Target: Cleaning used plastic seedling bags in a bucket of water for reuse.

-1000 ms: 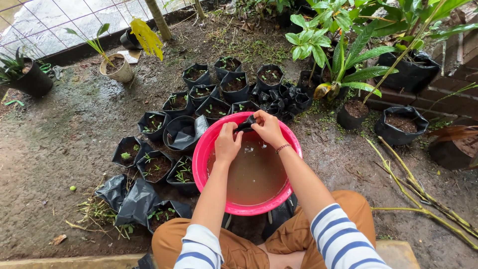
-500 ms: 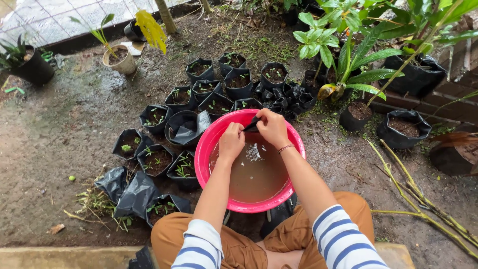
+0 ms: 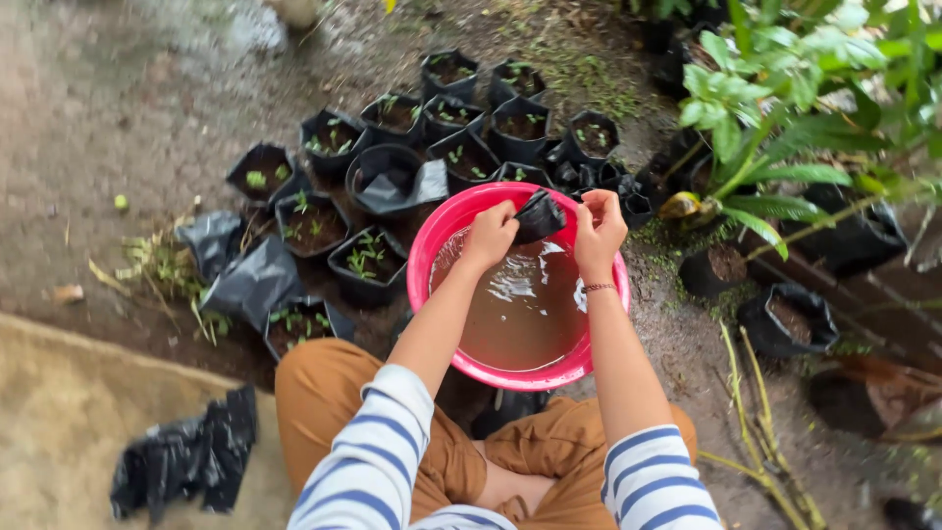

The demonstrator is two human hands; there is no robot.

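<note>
The left hand (image 3: 488, 236) pinches a small black bag (image 3: 539, 215) by its edge, fingers closed on the plastic, and holds it over the far side of the pink basin (image 3: 428, 257), just above the muddy water (image 3: 520, 314). The right hand (image 3: 600, 228) hangs beside the bag, fingers loosely curled; whether it touches the plastic I cannot tell, and it seems to grasp nothing. The bag looks crumpled and wet, so a firm pinch at the rim suits it better than a fistful, which would trap dirt in the folds. A good way to handle this step, as I judge it, is to keep the bag low over the basin so drips fall back into the water, and to let the free hand open the mouth so the inside rinses too. Nearest the person, a heap of black plastic (image 3: 186, 461) lies on the pale slab (image 3: 59, 412) by the left knee. Beyond the basin stand many filled bags (image 3: 368, 260) with green seedlings, packed close together, one open empty bag (image 3: 392, 182) among them. Farther right, leafy plants (image 3: 756, 118) grow in larger black pots, well apart from the hands.
</note>
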